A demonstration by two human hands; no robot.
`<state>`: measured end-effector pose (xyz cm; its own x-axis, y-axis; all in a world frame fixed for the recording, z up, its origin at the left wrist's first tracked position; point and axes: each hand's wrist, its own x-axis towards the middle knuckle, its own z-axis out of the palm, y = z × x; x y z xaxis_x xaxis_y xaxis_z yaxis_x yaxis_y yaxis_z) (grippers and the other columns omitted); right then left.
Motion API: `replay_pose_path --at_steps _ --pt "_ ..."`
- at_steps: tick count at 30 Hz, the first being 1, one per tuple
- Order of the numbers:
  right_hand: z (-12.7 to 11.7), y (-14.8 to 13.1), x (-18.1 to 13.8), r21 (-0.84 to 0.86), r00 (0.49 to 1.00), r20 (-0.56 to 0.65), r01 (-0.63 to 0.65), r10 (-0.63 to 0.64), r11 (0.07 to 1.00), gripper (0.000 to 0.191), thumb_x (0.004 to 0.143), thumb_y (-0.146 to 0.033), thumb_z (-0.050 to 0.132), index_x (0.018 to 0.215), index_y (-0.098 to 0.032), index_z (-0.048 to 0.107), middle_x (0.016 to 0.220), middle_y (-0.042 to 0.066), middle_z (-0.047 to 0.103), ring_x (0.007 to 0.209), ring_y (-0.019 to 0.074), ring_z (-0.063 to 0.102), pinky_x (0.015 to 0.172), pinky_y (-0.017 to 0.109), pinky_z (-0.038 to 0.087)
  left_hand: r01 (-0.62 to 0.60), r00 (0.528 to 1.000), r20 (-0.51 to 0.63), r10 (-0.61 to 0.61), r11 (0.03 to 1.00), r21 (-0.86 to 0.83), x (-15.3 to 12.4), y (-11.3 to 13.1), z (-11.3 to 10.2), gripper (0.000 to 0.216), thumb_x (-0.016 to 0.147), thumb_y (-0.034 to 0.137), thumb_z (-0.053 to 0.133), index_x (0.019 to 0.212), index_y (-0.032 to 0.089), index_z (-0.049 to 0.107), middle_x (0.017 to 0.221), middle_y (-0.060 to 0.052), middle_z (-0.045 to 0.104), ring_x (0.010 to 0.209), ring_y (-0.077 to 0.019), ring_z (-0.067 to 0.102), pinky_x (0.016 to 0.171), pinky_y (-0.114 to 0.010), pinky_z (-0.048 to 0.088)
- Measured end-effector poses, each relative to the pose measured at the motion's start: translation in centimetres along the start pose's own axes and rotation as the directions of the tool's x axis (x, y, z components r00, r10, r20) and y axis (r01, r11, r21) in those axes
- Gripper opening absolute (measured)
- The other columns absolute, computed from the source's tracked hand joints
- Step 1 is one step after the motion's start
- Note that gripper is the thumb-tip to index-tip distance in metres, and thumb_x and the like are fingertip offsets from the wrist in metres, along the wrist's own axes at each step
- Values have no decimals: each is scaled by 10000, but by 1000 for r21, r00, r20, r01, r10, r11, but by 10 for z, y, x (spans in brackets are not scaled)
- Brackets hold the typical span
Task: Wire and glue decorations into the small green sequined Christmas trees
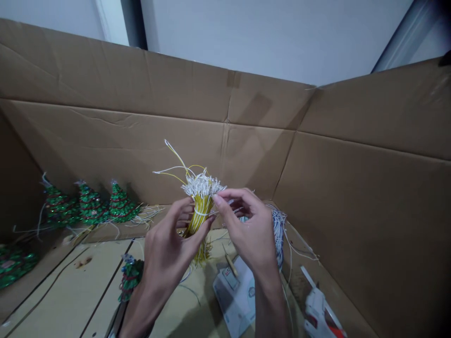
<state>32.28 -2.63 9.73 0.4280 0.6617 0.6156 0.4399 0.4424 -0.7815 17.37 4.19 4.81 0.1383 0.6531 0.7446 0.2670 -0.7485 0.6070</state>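
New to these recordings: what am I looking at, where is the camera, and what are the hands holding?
No machine here: one camera on a person's head looks down at their own bare hands. The left hand grips a bundle of yellow wires with white tips; the right hand has fingertips at those tips, though whether it pinches one is unclear. Cardboard walls surround the work surface. On it lie green tree ornaments at left, a white wire bundle behind the right hand, a white packet and a glue gun at lower right.
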Motion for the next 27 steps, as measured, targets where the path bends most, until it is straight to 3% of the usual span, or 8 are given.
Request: replay_pose_path --at_steps 5,10,19,22,27 --pt "4 3 1 22 997 -59 44 -43 999 133 1042 -364 746 1143 -291 793 1017 4 762 846 149 705 742 287 572 -8 999 31 8 1000 -1 1 -1 -1 407 928 384 842 1287 280 682 1043 -32 841 876 -217 822 763 -337 690" --pt "0 3 3 -56 992 0 129 -130 990 330 1102 -294 630 1388 -393 762 1035 1 684 871 150 657 796 307 585 7 998 55 -8 1000 16 1 -6 -1 415 927 397 840 1296 292 683 1030 -21 840 878 -219 820 777 -347 682" --pt "0 3 5 -67 984 -9 178 -179 982 280 1069 -270 678 1304 -363 796 1089 2 694 862 133 667 720 277 593 95 992 83 -94 995 -8 4 -7 -1 420 909 441 871 1259 284 698 1025 -9 851 834 -205 822 751 -325 665" --pt "2 4 4 -30 981 -47 185 -187 982 161 1031 -292 754 1173 -333 819 1076 -4 740 867 137 700 715 285 589 111 990 85 -110 994 -9 6 -9 -2 433 906 452 878 1261 282 698 1029 -16 856 849 -218 828 756 -335 667" --pt "-9 -1 0 54 988 118 94 -100 994 25 1015 -293 793 1003 -295 814 1045 -10 856 944 171 796 785 318 628 127 988 104 -118 988 -86 9 -15 -3 400 943 432 849 1266 268 681 1078 -47 853 919 -225 834 798 -345 678"
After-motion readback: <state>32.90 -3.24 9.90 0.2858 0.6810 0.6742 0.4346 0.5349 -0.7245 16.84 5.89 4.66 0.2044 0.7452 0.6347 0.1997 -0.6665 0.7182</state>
